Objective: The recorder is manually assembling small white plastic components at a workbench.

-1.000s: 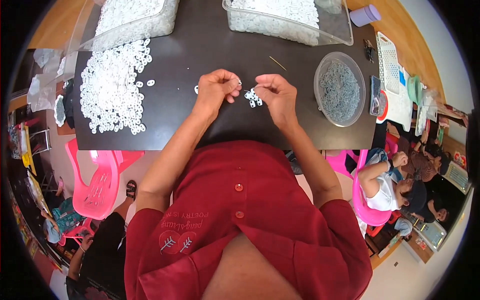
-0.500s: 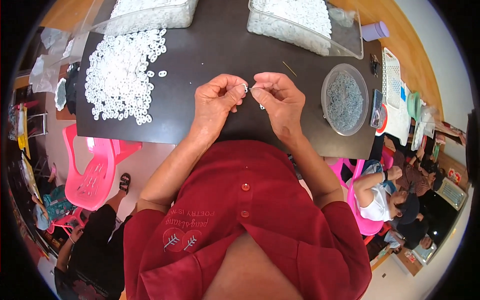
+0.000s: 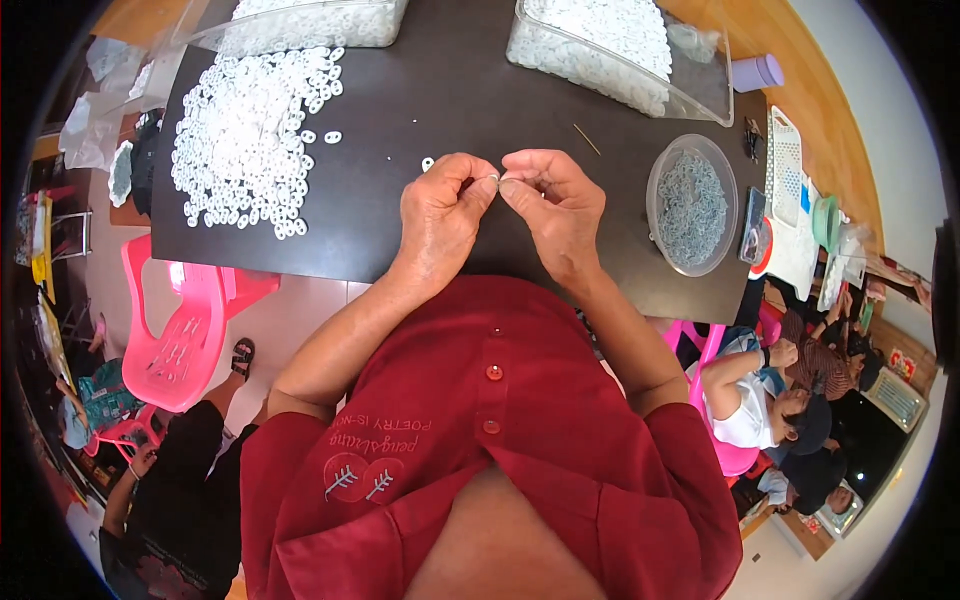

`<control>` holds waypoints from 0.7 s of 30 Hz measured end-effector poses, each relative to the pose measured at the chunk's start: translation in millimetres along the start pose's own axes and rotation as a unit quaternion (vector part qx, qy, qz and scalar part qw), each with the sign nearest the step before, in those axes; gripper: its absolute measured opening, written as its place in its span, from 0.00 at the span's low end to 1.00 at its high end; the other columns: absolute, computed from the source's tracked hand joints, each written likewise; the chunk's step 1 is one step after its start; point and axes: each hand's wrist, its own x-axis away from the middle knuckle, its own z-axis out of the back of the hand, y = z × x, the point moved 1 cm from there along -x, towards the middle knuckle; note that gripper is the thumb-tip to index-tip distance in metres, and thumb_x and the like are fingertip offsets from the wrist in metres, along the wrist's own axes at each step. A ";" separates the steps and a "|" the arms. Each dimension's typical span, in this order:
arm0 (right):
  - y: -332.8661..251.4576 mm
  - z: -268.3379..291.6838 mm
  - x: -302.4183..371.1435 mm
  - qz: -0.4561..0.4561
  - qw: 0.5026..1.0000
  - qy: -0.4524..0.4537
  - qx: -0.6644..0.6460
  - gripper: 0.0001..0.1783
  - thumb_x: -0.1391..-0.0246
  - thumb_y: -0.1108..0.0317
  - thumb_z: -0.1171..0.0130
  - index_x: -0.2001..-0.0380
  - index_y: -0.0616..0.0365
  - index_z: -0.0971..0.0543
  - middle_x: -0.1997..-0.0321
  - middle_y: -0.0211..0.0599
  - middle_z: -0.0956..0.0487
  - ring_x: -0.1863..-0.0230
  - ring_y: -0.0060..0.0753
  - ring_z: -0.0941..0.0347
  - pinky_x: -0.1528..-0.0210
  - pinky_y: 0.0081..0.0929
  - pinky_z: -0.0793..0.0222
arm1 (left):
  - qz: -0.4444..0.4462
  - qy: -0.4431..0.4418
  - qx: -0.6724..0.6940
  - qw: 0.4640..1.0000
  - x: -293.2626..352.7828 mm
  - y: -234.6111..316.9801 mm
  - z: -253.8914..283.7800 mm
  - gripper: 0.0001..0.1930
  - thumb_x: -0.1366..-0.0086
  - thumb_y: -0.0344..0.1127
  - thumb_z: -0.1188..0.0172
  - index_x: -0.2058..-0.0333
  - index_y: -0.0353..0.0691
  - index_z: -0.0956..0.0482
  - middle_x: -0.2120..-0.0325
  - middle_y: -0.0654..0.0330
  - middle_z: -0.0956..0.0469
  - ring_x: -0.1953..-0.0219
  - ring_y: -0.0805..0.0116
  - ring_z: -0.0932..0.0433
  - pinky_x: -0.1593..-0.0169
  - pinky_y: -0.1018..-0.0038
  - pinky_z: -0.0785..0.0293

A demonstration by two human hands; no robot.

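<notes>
My left hand (image 3: 443,215) and my right hand (image 3: 555,210) meet over the dark table near its front edge, thumbs and forefingers pinched tip to tip. Between the left thumb and forefinger shows a bit of a small white plastic piece (image 3: 494,178). Whatever the right fingertips grip is too small to make out. Just beyond my left knuckles is another white piece with a hole (image 3: 428,163). To the left spreads a heap of white oval two-holed pieces (image 3: 240,140). On the right stands a clear round tub (image 3: 735,210) of tiny grey, metal-looking parts (image 3: 690,205).
Two clear bins, at far left (image 3: 385,40) and far right (image 3: 560,65), hold more white pieces. A thin brass-coloured stick (image 3: 587,139) lies before the right one. A purple cup (image 3: 758,73), phone (image 3: 753,225) and white basket (image 3: 786,160) line the right side. A pink chair (image 3: 175,350) stands left.
My hands have come together, fingertips now touching where a gap was. A white piece now shows beyond my left knuckles; the one hanging under my right fingers is out of sight.
</notes>
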 end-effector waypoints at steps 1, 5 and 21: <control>1.1 -1.6 0.1 0.000 1.000 -0.001 0.001 0.12 0.53 0.81 0.42 0.62 0.63 0.25 0.68 0.28 0.24 0.68 0.15 0.30 0.63 0.15 0.33 | -0.020 0.012 -0.016 1.000 1.1 -1.9 -0.4 0.01 0.44 0.25 0.43 0.72 0.33 0.25 0.79 0.62 0.28 0.77 0.77 0.31 0.72 0.79 0.34; 6.5 -4.9 -0.3 -0.014 1.000 -0.009 0.014 0.10 0.52 0.80 0.42 0.64 0.64 0.24 0.69 0.28 0.24 0.68 0.14 0.30 0.64 0.14 0.33 | 0.033 0.009 -0.005 0.999 4.4 -7.5 1.6 0.02 0.43 0.25 0.44 0.72 0.34 0.25 0.81 0.64 0.28 0.78 0.79 0.32 0.74 0.81 0.35; 21.7 -11.6 -1.1 0.051 0.993 -0.041 0.101 0.03 0.50 0.80 0.44 0.69 0.64 0.24 0.71 0.30 0.24 0.69 0.18 0.29 0.64 0.16 0.32 | 0.063 0.049 0.020 0.997 9.8 -8.9 5.9 0.03 0.43 0.25 0.45 0.73 0.32 0.25 0.83 0.64 0.28 0.81 0.79 0.32 0.76 0.80 0.34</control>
